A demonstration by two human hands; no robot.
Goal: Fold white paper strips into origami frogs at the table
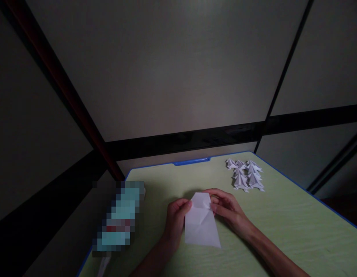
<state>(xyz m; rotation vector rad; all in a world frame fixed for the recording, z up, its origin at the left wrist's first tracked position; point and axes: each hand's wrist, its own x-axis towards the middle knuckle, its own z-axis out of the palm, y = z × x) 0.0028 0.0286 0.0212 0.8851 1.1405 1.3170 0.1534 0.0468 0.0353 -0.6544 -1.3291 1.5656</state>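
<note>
A partly folded sheet of white paper [200,227] is held just above the table in front of me. Its far end is narrower, with folded-in corners, and creases run across its middle. On its left edge, my left hand [178,213] pinches the paper between thumb and fingers. My right hand [224,206] grips the upper right edge, thumb on the near side and fingers curled round the far corner. Several folded white paper figures [244,175] lie in a cluster farther back on the right, apart from both hands.
The pale green table [282,231] has a blue edge and a blue handle-like piece [192,161] at its back. To the left rests a pixelated, pale teal oblong object [120,215]. Behind the table stand grey panels [172,69] with dark strips.
</note>
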